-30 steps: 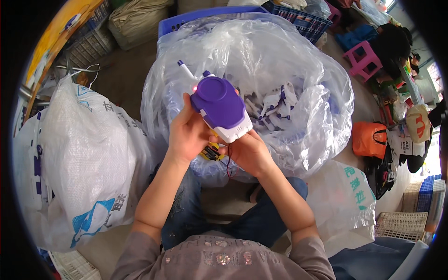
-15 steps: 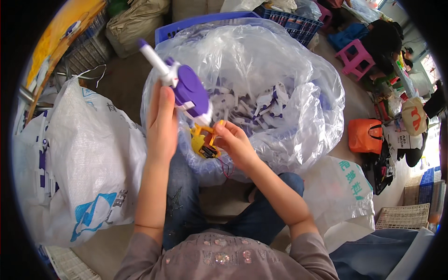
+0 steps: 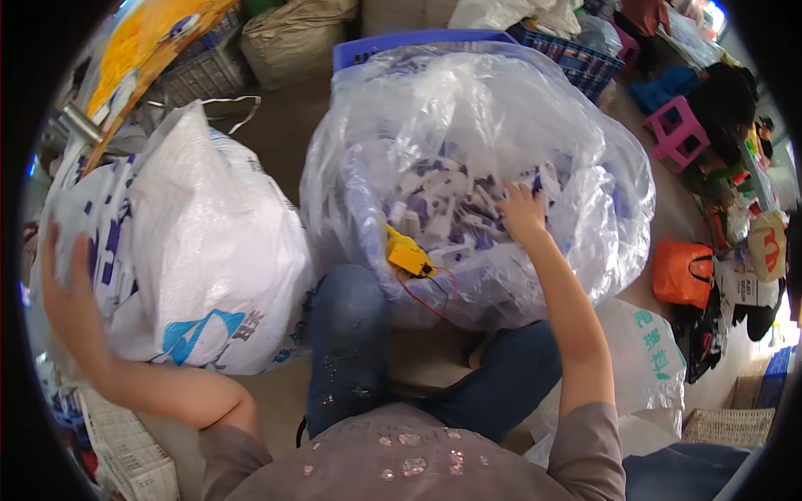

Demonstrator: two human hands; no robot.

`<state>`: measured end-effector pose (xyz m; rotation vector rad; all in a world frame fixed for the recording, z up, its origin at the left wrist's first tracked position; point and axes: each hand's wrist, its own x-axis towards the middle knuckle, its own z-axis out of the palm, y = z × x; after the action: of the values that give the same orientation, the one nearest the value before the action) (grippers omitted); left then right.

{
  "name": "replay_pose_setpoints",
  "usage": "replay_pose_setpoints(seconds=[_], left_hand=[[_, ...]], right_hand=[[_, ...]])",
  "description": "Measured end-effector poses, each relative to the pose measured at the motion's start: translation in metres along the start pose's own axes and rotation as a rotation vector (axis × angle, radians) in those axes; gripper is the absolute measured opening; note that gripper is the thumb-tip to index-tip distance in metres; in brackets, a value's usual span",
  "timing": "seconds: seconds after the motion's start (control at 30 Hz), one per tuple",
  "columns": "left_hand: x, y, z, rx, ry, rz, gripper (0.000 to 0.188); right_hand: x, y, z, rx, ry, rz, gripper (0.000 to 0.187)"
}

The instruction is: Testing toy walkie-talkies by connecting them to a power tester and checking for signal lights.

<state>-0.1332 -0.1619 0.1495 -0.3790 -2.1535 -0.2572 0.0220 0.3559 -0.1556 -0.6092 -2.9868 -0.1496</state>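
At the far left, my left hand is over the mouth of a white woven sack, its fingers apart and slightly blurred, with nothing seen in it. White and purple plastic toy pieces fill the sack's opening beside it. My right hand reaches into a bin lined with a clear plastic bag. Its fingers are spread over a heap of small white and purple plastic parts; whether they touch any is unclear. A yellow plastic piece with red and dark wires lies on the near-left edge of the bag.
A blue crate rim shows behind the clear bag. A pink stool and an orange bag stand to the right. Another white sack sits by my right knee. Upper left is a wooden-edged table.
My left hand has gone from the middle to the sack, and the purple and white toy has left it. My right hand has let go of the yellow piece and moved right into the parts.
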Motion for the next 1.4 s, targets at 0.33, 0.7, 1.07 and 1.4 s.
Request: replay_pose_setpoints(seconds=[0.33, 0.7, 1.07, 1.4], left_hand=[[-0.06, 0.188, 0.022, -1.113, -0.348, 0.298, 0.055], [-0.125, 0.229, 0.173, -1.785, -1.641, -0.87, 0.052], [-0.112, 0.214, 0.183, -2.111, -1.343, -1.171, 0.044], [-0.122, 0.249, 0.179, -2.267, -1.495, -1.35, 0.047]], right_hand=[[-0.001, -0.029, -0.101, 1.296, 0.292, 0.089, 0.02], [-0.008, -0.094, -0.107, 1.758, -0.192, 0.102, 0.03], [-0.017, -0.115, -0.064, 0.791, -0.238, -0.048, 0.054], [-0.032, -0.078, -0.137, 2.304, -0.055, 0.047, 0.059]])
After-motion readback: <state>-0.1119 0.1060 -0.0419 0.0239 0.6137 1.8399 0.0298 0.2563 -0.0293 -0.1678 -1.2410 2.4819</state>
